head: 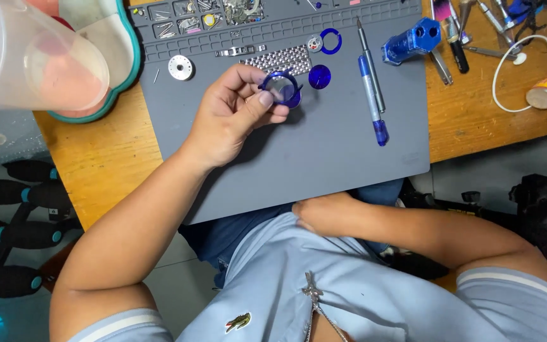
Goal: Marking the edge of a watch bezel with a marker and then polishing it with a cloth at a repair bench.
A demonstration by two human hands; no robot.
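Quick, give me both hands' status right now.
Left hand: closed on a blue watch case above the grey mat.
Right hand: at the lap, grip cannot be told.

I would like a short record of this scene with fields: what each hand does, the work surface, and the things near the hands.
left hand: left hand holds a blue watch case between thumb and fingers, above the mat
right hand: right hand rests on the lap at the mat's near edge, holding nothing visible
surface: grey work mat on a wooden table
near the case: metal watch band, round blue disc, blue ring, silver round part
tools: blue-handled screwdriver
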